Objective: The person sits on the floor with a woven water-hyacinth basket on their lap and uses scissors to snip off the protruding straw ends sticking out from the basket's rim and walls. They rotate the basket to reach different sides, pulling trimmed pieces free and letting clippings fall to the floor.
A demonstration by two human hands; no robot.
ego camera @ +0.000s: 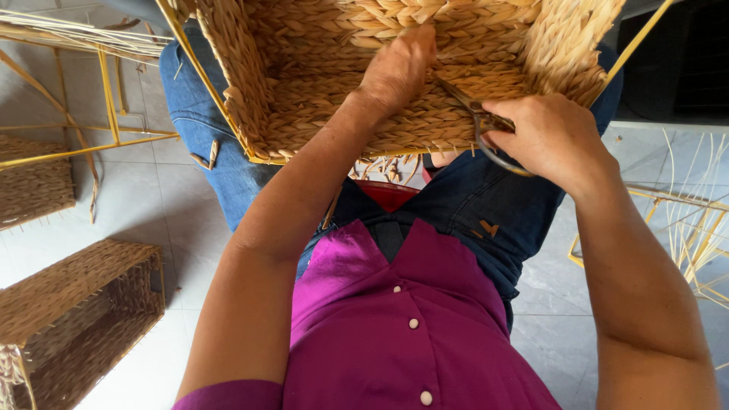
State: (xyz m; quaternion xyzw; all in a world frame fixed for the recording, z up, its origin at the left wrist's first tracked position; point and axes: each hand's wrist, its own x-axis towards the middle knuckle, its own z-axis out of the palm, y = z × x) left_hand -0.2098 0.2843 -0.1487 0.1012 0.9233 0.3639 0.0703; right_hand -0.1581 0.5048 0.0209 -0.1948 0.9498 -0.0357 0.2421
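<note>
A large woven straw basket (pixel 319 83) on a yellow wire frame rests across my knees, its opening facing me. My left hand (pixel 399 68) reaches inside and presses on the braided weave near the middle. My right hand (pixel 543 137) holds metal scissors (pixel 474 114) by their loops at the basket's near rim, and the blades point toward my left hand. I sit in blue jeans and a magenta buttoned shirt.
A finished rectangular woven basket (pixel 83 311) lies on the tiled floor at lower left, another (pixel 34 182) sits at the left edge. Bare yellow wire frames (pixel 106 114) stand at upper left and more frames with loose straw (pixel 699 228) at right.
</note>
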